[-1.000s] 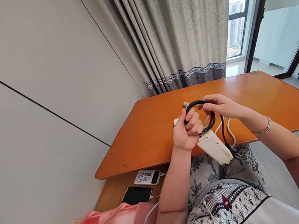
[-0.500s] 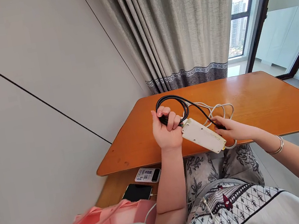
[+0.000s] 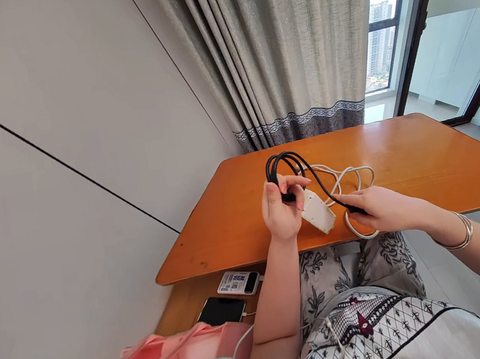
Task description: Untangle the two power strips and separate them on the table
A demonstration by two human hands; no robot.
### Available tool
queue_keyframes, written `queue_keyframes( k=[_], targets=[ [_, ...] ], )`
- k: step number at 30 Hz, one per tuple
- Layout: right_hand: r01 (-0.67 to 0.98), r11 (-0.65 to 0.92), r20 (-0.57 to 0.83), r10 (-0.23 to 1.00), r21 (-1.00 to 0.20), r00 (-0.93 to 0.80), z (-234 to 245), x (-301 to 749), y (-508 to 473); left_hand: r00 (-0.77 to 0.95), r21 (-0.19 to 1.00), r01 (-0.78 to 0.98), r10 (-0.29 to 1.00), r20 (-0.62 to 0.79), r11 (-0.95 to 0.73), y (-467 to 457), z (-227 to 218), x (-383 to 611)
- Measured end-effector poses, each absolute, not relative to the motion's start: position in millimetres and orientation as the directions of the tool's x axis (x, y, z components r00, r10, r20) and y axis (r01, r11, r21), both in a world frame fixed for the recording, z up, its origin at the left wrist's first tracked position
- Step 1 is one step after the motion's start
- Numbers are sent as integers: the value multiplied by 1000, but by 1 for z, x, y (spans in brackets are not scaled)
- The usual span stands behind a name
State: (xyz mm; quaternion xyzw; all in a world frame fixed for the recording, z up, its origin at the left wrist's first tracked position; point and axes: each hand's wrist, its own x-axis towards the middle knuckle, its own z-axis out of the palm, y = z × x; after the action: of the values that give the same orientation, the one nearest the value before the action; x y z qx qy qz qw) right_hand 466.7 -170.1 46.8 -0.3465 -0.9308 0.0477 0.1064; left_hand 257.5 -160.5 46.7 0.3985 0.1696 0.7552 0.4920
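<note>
Black cable [image 3: 272, 169], smooth, wound into several loops, was held above the table [image 3: 224, 222] near its front edge: left hand [image 3: 282, 209] curled around the loops, right hand [image 3: 377, 208] at three o'clock pinching the outgoing run. White block [image 3: 318, 214] showed beside the loops at five o'clock. Table finish was glossy orange-brown; grey curtain [image 3: 294, 40] hung at twelve, window [image 3: 384, 49] at one o'clock

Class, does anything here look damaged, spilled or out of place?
Dark marks blemish the tabletop near its left front corner, cause unclear. Unlike the coiled black cable, the white cable sprawls in uneven loops. No spill shows.
</note>
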Motion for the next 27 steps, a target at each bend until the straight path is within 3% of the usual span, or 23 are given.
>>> queue_keyframes(
  k=[5, 9, 13, 16, 20, 24, 27],
  targets=[
    [570, 821, 163, 568, -36, -807, 83, 458, -191, -35, 738, -506, 866, 499, -446, -166, 37, 263],
    [508, 852, 270, 464, 124, -844, 102, 454, -197, 99, 797, -489, 884, 456, -356, -170, 32, 267],
    [445, 854, 364, 336, 272, -868, 118, 449, -199, 102, 806, -490, 896, 433, -334, -173, 36, 270],
    [464, 831, 489, 280, 307, -826, 129, 445, -194, 125, 821, -488, 907, 403, -297, -174, 40, 273],
    [482, 868, 659, 293, 121, -693, 131, 440, -171, 287, 818, -545, 875, 389, -185, -172, 43, 273],
    [320, 930, 664, 355, -181, -658, 117, 436, -144, 430, 787, -616, 831, 354, -17, -169, 43, 270],
    [183, 878, 647, 453, -441, -614, 99, 433, -133, 449, 787, -614, 844, 294, 53, -171, 44, 269]
  ],
)
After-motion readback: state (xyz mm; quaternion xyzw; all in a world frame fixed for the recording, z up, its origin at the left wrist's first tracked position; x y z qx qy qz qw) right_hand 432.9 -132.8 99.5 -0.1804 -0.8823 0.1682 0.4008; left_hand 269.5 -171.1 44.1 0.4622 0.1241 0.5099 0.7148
